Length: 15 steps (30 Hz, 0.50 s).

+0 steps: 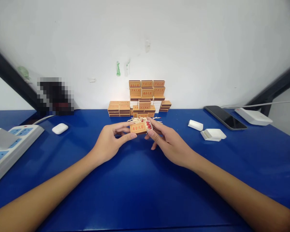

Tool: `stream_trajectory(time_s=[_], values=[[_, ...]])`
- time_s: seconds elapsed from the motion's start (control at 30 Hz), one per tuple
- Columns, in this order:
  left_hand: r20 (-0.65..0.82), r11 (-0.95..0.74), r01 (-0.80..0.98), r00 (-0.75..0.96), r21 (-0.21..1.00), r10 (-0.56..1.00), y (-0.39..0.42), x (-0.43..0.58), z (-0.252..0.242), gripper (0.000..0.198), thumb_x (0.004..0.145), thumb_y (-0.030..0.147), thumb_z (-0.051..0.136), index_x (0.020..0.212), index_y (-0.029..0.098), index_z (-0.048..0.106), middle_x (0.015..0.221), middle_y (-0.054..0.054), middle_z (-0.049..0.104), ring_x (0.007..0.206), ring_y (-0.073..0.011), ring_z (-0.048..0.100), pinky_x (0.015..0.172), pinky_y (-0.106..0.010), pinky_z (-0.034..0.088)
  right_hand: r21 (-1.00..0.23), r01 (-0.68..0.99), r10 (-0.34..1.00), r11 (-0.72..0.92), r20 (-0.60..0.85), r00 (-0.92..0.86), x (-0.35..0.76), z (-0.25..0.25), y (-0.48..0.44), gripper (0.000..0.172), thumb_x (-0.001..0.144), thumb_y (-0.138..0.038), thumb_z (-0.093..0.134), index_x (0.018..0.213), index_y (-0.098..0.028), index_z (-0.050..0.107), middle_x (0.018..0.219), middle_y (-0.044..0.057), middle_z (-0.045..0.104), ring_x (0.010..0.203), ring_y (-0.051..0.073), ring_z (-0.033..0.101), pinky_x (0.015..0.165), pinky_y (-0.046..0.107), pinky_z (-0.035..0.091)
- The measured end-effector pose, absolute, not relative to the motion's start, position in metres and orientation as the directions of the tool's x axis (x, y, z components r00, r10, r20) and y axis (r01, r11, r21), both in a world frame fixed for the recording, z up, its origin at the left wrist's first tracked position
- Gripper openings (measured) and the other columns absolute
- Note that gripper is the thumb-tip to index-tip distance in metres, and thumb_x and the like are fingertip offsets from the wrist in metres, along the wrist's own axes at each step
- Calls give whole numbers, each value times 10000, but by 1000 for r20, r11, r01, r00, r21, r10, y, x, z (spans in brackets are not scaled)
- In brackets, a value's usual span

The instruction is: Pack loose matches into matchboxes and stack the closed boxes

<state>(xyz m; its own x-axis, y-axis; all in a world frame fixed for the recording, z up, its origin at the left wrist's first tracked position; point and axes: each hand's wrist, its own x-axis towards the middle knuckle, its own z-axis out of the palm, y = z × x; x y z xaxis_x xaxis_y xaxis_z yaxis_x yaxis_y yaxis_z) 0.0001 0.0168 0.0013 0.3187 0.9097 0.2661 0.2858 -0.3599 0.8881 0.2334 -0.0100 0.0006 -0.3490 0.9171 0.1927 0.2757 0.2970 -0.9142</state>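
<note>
Head view: the things are being told from left to right. A white power strip (4,145) is lying at the left edge of the blue table (145,193). A small white case (60,128) is lying near it.

The left hand (110,143) is being held half curled. The left end of a matchbox (139,128) is being pinched between its thumb and fingers. The matchbox is being held low over the middle of the table, between the two hands. It cannot be told if it is touching the table. Its little tray is sticking out a bit at the right end, where red match heads are being shown.

Loose matches (135,120) are lying just behind it. A pile of matchboxes (143,100) is stacked against the wall.

The right hand (170,145) is being held curled too. The right end of the box, by the open tray, is being gripped by its fingertips.

Further right, small white boxes (214,134) are lying apart from the hands. After them come a dark phone (226,117) and a flat white block (253,116).

The step in hand is judged to be the sliding of the tray. In or out cannot be told. For the next move, the box needs to be held level and the tray moved softly. A hard push is being warned against, because matches could be spilled.
</note>
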Motion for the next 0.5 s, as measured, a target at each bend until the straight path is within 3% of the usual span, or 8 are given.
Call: stream_trajectory(time_s=[0.13, 0.23, 0.37, 0.5], values=[[286, -382, 280, 328, 881, 900, 11, 4, 0, 462, 875, 407, 814, 1301, 241, 749, 1076, -32, 834, 1022, -261, 782, 903, -361, 608, -884, 328, 893, 333, 183, -411, 225, 0, -22, 751, 1065, -552, 470, 1707, -320, 156, 1618, 124, 473, 1151, 278, 667, 935, 493, 630], [305, -402, 286, 330, 870, 894, 7, 7, 0, 458, 882, 411, 806, 1306, 247, 750, 1084, -33, 831, 978, -254, 780, 860, -355, 610, -878, 337, 883, 340, 175, -435, 223, 1, -28, 824, 1064, -568, 466, 1712, -319, 22, 1639, 123, 448, 1203, 279, 640, 1044, 539, 568], [336, -427, 342, 295, 837, 895, 5, 6, 1, 472, 880, 417, 805, 1315, 245, 748, 1032, -36, 829, 917, -244, 767, 872, -378, 599, -872, 348, 881, 343, 171, -440, 222, 1, -30, 827, 1074, -541, 452, 1708, -315, -30, 1629, 116, 455, 1137, 257, 654, 1044, 538, 559], [368, -475, 434, 311, 766, 876, 5, 5, -1, 475, 912, 418, 769, 1361, 271, 718, 1032, -40, 815, 924, -241, 746, 871, -388, 587, -880, 361, 885, 309, 127, -447, 221, 2, -30, 850, 1067, -492, 477, 1706, -283, -43, 1426, 119, 617, 938, 214, 670, 900, 472, 613]])
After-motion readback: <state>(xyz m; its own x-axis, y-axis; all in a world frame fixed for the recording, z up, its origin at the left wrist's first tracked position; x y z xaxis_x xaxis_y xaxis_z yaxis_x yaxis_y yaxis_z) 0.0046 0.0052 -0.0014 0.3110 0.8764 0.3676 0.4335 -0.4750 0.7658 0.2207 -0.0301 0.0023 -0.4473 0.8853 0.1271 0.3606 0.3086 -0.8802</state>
